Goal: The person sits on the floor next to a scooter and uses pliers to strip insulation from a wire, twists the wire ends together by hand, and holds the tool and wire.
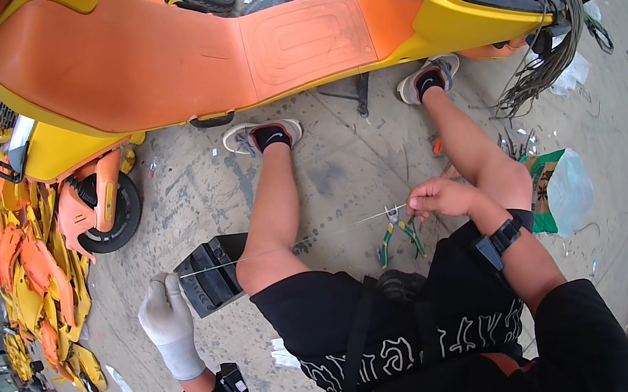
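Note:
My left hand (166,313), in a white knitted glove, pinches one end of a thin pale wire (209,269) that runs right across my left knee. Bare, my right hand (442,197) has its fingers closed on thin wire strands (376,216) pointing left. Just below those strands are pliers (397,237) with green and yellow handles spread apart, jaws upward; whether they touch the wire I cannot tell. Next to my left hand, a black box-shaped part (215,275) sits on the floor.
Ahead stands an orange and yellow scooter (307,38), a bundle of grey wires (555,40) draped over its right end. Orange and yellow body panels (37,270) are heaped at left. A green and clear plastic bag (557,192) lies beside my right knee.

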Demonstrator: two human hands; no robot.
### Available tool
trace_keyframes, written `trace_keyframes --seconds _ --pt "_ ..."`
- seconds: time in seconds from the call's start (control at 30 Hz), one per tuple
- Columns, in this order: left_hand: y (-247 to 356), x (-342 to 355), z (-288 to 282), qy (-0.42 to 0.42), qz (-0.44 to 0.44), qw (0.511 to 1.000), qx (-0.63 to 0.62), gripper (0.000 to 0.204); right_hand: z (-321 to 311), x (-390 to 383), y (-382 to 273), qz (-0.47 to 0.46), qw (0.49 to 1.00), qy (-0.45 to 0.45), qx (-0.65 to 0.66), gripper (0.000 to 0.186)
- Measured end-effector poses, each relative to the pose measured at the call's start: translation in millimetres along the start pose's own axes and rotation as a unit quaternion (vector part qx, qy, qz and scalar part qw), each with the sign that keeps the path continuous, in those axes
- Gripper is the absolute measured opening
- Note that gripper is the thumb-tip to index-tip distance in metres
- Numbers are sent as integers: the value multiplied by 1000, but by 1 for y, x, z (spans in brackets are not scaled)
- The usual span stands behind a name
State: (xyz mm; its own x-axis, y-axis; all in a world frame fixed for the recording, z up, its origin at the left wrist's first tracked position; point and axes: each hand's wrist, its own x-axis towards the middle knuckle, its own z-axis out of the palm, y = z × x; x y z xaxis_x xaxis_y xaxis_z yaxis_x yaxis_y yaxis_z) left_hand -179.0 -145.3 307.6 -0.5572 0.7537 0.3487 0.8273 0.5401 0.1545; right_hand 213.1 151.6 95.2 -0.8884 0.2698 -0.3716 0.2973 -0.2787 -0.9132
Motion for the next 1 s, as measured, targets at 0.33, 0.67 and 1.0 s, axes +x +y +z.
trace_keyframes --seconds 0.33,0.67,1.0 --pt "-1 -19 43 -145 -96 981 -92 26 15 -32 -60 -312 866 -242 307 32" --pt "8 -34 52 -176 -54 972 -148 22 22 -49 -85 -330 797 -114 493 38" --pt "-6 -44 37 -170 -92 976 -98 23 18 -64 -77 -194 886 2 421 49"
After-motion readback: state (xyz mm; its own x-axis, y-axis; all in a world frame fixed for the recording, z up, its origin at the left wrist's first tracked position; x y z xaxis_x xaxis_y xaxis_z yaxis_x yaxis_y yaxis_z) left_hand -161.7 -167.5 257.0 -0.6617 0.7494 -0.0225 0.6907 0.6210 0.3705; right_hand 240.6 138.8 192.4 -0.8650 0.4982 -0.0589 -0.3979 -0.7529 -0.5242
